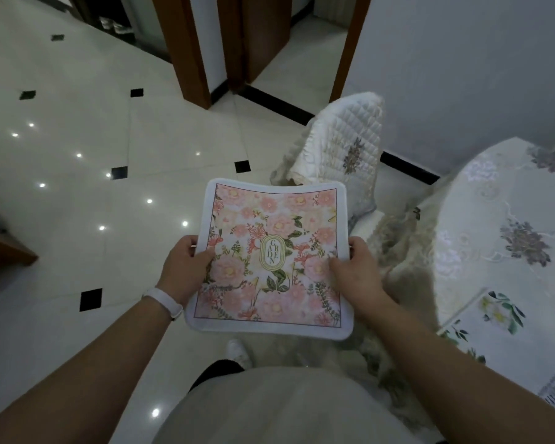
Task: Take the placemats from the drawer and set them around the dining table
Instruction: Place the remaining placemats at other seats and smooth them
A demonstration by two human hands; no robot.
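Held item: a pink floral placemat (269,251), white-bordered, with an oval emblem reading "GARDEN" at its centre. It is held in the air, roughly level and face up, in front of the person's body and above the tiled floor (77,139). It touches no surface. Whether further mats lie beneath it cannot be told.

Left hand (186,261): pinches the mat's left edge, thumb on the printed face, fingers hidden underneath. A white wristband (164,301) sits on this wrist.

Right hand (354,267): pinches the mat's right edge in the same way, thumb on top, fingers under the mat.

Dining table (494,203): to the right of the held mat, covered in a white embroidered cloth with grey-purple flowers. A second placemat (500,315), white with green and yellow flowers, lies flat near the table's near edge.

Chair (343,145): quilted white cover, standing just beyond the held mat, beside the table's left edge.

Other: a wooden door frame (186,49) stands at the far side; one white shoe (237,349) shows below the mat.
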